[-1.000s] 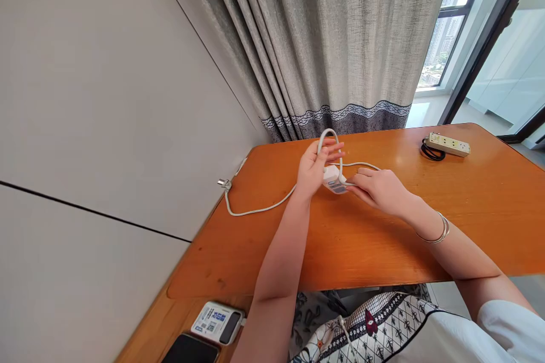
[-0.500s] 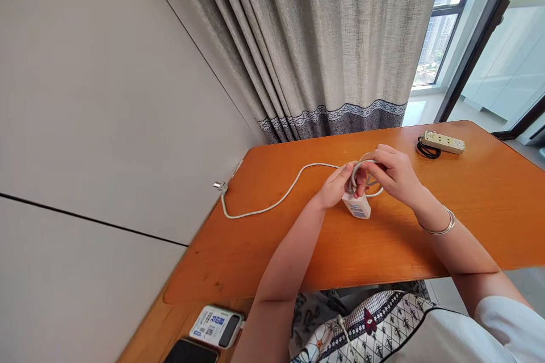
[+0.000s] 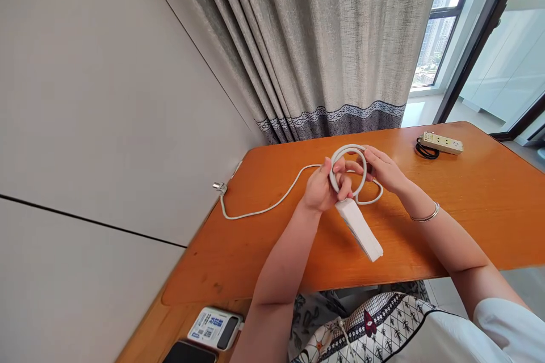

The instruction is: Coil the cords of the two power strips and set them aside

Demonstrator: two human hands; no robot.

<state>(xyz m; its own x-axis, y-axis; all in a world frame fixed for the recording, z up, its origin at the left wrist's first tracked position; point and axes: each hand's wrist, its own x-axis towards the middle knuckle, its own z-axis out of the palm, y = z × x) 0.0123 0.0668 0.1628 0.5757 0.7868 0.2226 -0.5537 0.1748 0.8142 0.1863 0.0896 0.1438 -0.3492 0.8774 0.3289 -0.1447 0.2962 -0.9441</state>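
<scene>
My left hand [image 3: 321, 186] is closed on a looped white power cord [image 3: 340, 151], its thumb against the left side of the coil and its fingers through the ring. From the cord hangs a long white power strip [image 3: 360, 231], tilted down to the right just below that hand; its sockets do not show. My right hand [image 3: 382, 169] pinches the cord at the right side of the loop, its fingertips partly hidden. More cord lies loose below the right hand and trails left across the table to a plug [image 3: 220, 188] at the edge.
A cream power strip [image 3: 441, 143] with a bundled black cord [image 3: 426, 151] lies at the back right of the orange wooden table [image 3: 481, 210]. At lower left are a white labelled device [image 3: 215, 327] and a dark phone-like slab [image 3: 190, 353]. A grey curtain [image 3: 340, 39] hangs behind.
The cord loop has opened into a wider, upright ring. The white power strip has swung from short and end-on to stretched out at lower right. My left hand has turned and shifted slightly left.
</scene>
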